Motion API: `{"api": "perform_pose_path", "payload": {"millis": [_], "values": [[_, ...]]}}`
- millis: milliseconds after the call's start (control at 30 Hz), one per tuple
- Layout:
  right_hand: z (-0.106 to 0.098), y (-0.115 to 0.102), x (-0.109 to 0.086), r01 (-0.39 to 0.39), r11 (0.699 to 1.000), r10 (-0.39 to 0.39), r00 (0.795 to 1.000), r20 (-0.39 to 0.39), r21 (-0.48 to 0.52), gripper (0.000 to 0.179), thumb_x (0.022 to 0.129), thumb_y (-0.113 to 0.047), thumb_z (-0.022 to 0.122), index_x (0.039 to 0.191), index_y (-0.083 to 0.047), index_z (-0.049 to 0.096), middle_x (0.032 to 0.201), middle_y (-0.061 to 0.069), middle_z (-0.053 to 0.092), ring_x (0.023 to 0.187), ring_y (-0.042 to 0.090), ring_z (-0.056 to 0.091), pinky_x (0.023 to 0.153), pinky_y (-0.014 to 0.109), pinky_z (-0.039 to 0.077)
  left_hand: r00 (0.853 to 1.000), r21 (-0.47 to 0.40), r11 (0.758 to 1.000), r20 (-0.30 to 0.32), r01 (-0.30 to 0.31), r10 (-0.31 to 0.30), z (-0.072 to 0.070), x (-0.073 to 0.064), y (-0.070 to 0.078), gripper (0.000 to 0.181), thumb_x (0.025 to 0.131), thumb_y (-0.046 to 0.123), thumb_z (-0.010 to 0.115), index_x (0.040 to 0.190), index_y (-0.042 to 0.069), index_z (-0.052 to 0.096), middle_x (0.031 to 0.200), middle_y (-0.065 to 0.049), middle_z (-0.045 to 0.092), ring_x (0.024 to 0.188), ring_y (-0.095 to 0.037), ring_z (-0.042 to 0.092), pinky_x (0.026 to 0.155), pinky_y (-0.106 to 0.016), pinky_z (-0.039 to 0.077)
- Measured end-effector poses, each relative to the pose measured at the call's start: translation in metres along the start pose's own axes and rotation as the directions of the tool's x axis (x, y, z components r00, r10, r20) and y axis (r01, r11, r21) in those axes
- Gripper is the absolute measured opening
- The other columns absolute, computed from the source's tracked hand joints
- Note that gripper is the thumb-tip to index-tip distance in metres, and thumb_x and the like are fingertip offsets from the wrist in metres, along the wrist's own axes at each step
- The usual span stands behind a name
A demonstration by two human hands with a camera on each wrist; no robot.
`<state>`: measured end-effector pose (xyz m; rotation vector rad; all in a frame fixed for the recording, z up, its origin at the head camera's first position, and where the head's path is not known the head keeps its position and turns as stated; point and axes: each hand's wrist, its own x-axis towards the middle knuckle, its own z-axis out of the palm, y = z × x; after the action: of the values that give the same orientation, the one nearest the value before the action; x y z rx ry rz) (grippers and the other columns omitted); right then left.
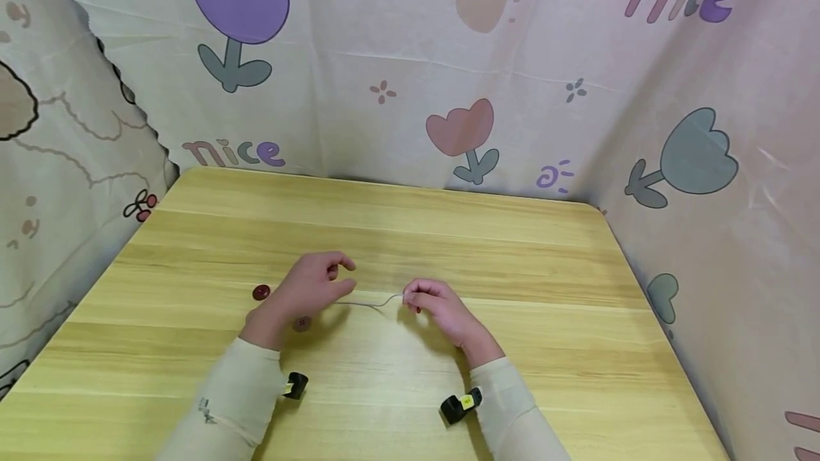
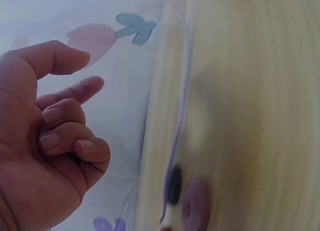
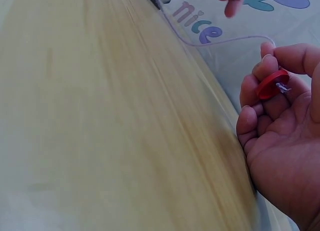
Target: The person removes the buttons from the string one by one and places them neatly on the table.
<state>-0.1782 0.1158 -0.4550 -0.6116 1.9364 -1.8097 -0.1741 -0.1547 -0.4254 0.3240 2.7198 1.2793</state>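
Note:
My right hand pinches a thin pale lilac string between thumb and index finger. A red button hangs threaded near the string's frayed end, against the curled fingers, in the right wrist view. From there the string runs left above the table. My left hand holds nothing; its thumb and index finger are apart, and the other fingers bend loosely. A dark red button lies left of that hand, and a dusty pink button lies by its wrist. In the left wrist view a dark button shows beside the string.
The wood-grain table meets a printed cloth along its back and sides. Black wrist cameras are strapped to both sleeves.

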Motion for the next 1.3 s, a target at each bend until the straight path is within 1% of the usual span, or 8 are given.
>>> {"api": "perform_pose_path", "payload": {"millis": [167, 300, 567, 833, 933, 1033, 1200, 1300], "values": [[0.0, 0.0, 0.001, -0.003, 1.0, 0.003, 1.0, -0.003, 0.009, 0.021, 0.101, 0.0, 0.049, 0.099, 0.018, 0.057, 0.091, 0.039, 0.047, 0.087, 0.046, 0.046, 0.082, 0.038, 0.041, 1.0, -0.019, 1.0, 0.031, -0.005, 0.006, 0.015, 0.006, 0.008, 0.026, 0.087, 0.017, 0.067, 0.109, 0.004, 0.069, 0.063, 0.002, 0.035, 0.051, -0.013, 0.027, 0.054, -0.032, 0.031], [0.0, 0.0, 0.001, -0.002, 1.0, 0.002, 1.0, -0.006, 0.014, 0.021, 0.1, 0.0, 0.048, 0.099, 0.018, 0.057, 0.091, 0.04, 0.047, 0.088, 0.048, 0.046, 0.083, 0.038, 0.041, 0.998, -0.007, 0.999, 0.052, -0.037, 0.038, 0.025, 0.01, 0.009, 0.025, 0.087, 0.016, 0.067, 0.109, 0.004, 0.07, 0.062, 0.002, 0.036, 0.051, -0.012, 0.027, 0.054, -0.031, 0.03], [0.0, 0.001, 0.002, 0.002, 1.0, -0.002, 1.0, 0.002, 0.026, 0.022, 0.101, 0.0, 0.047, 0.1, 0.02, 0.055, 0.093, 0.043, 0.044, 0.089, 0.053, 0.043, 0.085, 0.042, 0.04, 0.994, 0.019, 0.997, 0.087, -0.069, 0.067, 0.039, 0.013, 0.014, 0.022, 0.088, 0.017, 0.072, 0.107, 0.006, 0.07, 0.061, 0.003, 0.037, 0.051, -0.011, 0.027, 0.054, -0.03, 0.03], [-0.007, 0.026, 0.009, -0.033, 0.999, 0.033, 0.999, -0.009, 0.043, 0.024, 0.103, -0.001, 0.046, 0.104, 0.02, 0.056, 0.096, 0.044, 0.046, 0.092, 0.053, 0.044, 0.088, 0.042, 0.04, 0.985, 0.021, 0.993, 0.136, -0.113, 0.109, 0.05, 0.016, 0.015, 0.009, 0.092, 0.016, 0.071, 0.099, 0.011, 0.07, 0.059, 0.005, 0.036, 0.048, -0.009, 0.028, 0.051, -0.027, 0.029], [-0.007, 0.03, 0.01, -0.031, 0.999, 0.032, 0.999, -0.018, 0.041, 0.024, 0.103, -0.003, 0.047, 0.105, 0.018, 0.057, 0.097, 0.043, 0.047, 0.093, 0.051, 0.046, 0.089, 0.042, 0.04, 0.982, 0.04, 0.989, 0.134, -0.141, 0.134, 0.053, 0.017, 0.014, 0.004, 0.094, 0.015, 0.069, 0.094, 0.012, 0.071, 0.058, 0.006, 0.035, 0.048, -0.008, 0.028, 0.051, -0.026, 0.029], [-0.007, 0.031, 0.01, -0.026, 0.999, 0.027, 0.999, -0.026, 0.03, 0.024, 0.103, -0.005, 0.048, 0.105, 0.015, 0.06, 0.098, 0.04, 0.051, 0.093, 0.047, 0.049, 0.088, 0.041, 0.041, 0.982, 0.04, 0.988, 0.129, -0.146, 0.14, 0.053, 0.017, 0.014, 0.006, 0.095, 0.014, 0.065, 0.093, 0.013, 0.071, 0.058, 0.005, 0.038, 0.048, -0.008, 0.031, 0.051, -0.027, 0.03], [-0.006, 0.032, 0.009, -0.005, 1.0, 0.005, 1.0, -0.018, 0.025, 0.022, 0.102, -0.008, 0.054, 0.107, 0.012, 0.062, 0.102, 0.032, 0.057, 0.094, 0.033, 0.055, 0.088, 0.039, 0.045, 0.992, 0.004, 0.996, 0.085, -0.093, 0.092, 0.048, 0.015, 0.016, 0.009, 0.097, 0.013, 0.061, 0.094, 0.014, 0.07, 0.061, 0.003, 0.043, 0.05, -0.01, 0.035, 0.051, -0.027, 0.032], [-0.006, 0.033, 0.009, 0.019, 1.0, -0.019, 1.0, -0.001, 0.024, 0.019, 0.099, -0.007, 0.059, 0.108, 0.01, 0.062, 0.106, 0.03, 0.059, 0.096, 0.029, 0.057, 0.088, 0.037, 0.046, 0.994, -0.017, 0.996, 0.053, -0.092, 0.093, 0.046, 0.015, 0.018, 0.009, 0.097, 0.012, 0.06, 0.095, 0.012, 0.07, 0.061, 0.002, 0.043, 0.051, -0.01, 0.035, 0.051, -0.028, 0.032]]}}
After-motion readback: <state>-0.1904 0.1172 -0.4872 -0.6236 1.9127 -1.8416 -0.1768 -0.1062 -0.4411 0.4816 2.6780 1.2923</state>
